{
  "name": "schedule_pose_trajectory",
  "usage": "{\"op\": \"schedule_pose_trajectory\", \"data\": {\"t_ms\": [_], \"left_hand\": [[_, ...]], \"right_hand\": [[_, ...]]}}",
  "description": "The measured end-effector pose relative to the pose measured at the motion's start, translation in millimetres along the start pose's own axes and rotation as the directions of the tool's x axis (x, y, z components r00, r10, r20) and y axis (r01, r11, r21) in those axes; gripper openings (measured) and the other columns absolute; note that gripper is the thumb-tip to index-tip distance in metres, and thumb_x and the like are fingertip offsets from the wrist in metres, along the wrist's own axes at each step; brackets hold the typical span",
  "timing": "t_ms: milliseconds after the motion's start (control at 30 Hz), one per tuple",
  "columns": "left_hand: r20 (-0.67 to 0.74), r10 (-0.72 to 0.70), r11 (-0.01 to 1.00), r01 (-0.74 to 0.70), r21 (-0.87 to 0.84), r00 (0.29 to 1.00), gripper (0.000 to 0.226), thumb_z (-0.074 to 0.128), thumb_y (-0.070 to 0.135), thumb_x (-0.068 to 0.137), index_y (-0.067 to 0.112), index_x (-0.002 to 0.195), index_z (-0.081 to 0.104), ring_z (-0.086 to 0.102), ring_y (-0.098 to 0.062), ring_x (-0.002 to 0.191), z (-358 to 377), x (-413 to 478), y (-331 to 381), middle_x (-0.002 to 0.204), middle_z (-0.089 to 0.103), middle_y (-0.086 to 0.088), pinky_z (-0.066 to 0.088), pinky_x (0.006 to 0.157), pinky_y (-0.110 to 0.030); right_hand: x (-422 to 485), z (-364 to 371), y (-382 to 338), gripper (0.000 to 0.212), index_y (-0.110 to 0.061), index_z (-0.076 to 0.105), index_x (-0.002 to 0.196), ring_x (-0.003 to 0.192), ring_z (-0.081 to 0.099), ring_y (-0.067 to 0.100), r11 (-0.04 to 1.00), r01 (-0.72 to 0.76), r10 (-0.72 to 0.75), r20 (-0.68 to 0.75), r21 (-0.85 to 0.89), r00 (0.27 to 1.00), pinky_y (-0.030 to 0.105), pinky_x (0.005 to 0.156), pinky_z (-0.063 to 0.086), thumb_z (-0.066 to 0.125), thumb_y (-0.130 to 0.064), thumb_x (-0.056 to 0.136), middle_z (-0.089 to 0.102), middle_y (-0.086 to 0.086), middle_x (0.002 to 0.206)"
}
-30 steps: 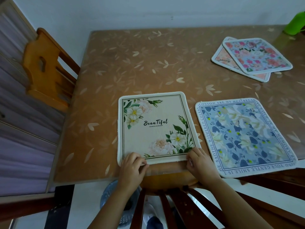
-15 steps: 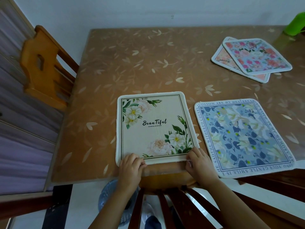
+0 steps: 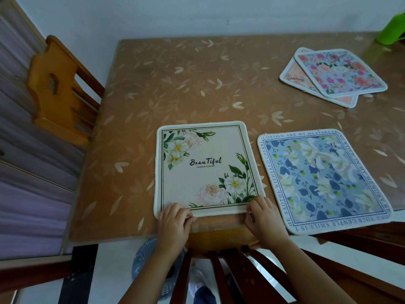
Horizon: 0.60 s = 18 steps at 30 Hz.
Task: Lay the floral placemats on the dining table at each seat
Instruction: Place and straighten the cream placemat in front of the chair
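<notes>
A cream placemat [image 3: 206, 165] with white flowers and the word "Beautiful" lies flat near the table's front edge. My left hand [image 3: 174, 224] pinches its near left corner and my right hand [image 3: 265, 219] pinches its near right corner. Just to the right lies a blue floral placemat [image 3: 324, 178] with a text border, its near edge overhanging the table. Two more placemats are stacked at the far right: a pink-rose one [image 3: 339, 72] on top of a peach one [image 3: 298, 77].
The table [image 3: 175, 84] has a brown leaf-pattern cover. An orange wooden chair [image 3: 59, 88] stands at its left side. A dark chair back [image 3: 230, 275] is right below my arms. A green bottle [image 3: 392, 29] stands at the far right corner. A wall runs behind.
The cream placemat and both hands have stayed almost still; only a slight shift of the view.
</notes>
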State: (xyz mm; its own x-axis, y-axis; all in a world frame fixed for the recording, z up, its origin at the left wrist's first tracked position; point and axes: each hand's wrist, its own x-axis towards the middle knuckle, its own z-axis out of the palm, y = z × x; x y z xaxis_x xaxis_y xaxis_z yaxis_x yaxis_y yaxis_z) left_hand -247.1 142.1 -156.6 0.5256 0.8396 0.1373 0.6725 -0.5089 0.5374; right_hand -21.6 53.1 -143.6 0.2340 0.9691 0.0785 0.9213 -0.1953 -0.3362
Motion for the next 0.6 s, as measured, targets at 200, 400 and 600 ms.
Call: {"op": "schedule_pose_trajectory", "data": {"t_ms": [200,400,600], "left_hand": [[0.076,-0.036,0.993,0.028,0.112,0.996,0.035,0.058,0.029,0.084,0.012,0.114,0.06,0.045,-0.038,0.121,7,13,1,0.127,0.054,-0.016,0.036,0.098,-0.054],[0.249,-0.091,0.921,-0.014,0.39,0.964,0.06,0.011,0.054,0.089,0.029,0.144,0.007,-0.007,-0.027,0.139,19,53,-1,0.153,0.0,-0.004,0.003,0.106,-0.061],[0.206,-0.106,0.902,0.007,0.432,0.973,0.061,0.014,0.059,0.089,0.034,0.143,0.002,-0.008,-0.026,0.139,32,123,-29,0.153,-0.006,0.001,0.005,0.106,-0.06]], "right_hand": [[15,9,-7,0.046,-0.015,0.048,0.125,0.124,0.041,0.035,0.999,0.037,-0.033,0.145,-0.024,0.989,0.052,0.101,0.035,0.06,-0.03,0.083,0.048,0.015,0.133],[64,38,-24,0.064,-0.043,-0.02,0.134,0.134,-0.029,0.029,0.977,0.155,-0.099,0.332,-0.145,0.938,0.059,0.102,-0.015,0.002,-0.07,0.08,-0.023,-0.001,0.149],[164,46,-4,0.074,-0.044,-0.016,0.135,0.134,-0.026,0.024,0.957,0.242,-0.179,0.328,-0.161,0.927,0.066,0.103,-0.006,0.004,-0.079,0.073,-0.015,-0.007,0.152]]}}
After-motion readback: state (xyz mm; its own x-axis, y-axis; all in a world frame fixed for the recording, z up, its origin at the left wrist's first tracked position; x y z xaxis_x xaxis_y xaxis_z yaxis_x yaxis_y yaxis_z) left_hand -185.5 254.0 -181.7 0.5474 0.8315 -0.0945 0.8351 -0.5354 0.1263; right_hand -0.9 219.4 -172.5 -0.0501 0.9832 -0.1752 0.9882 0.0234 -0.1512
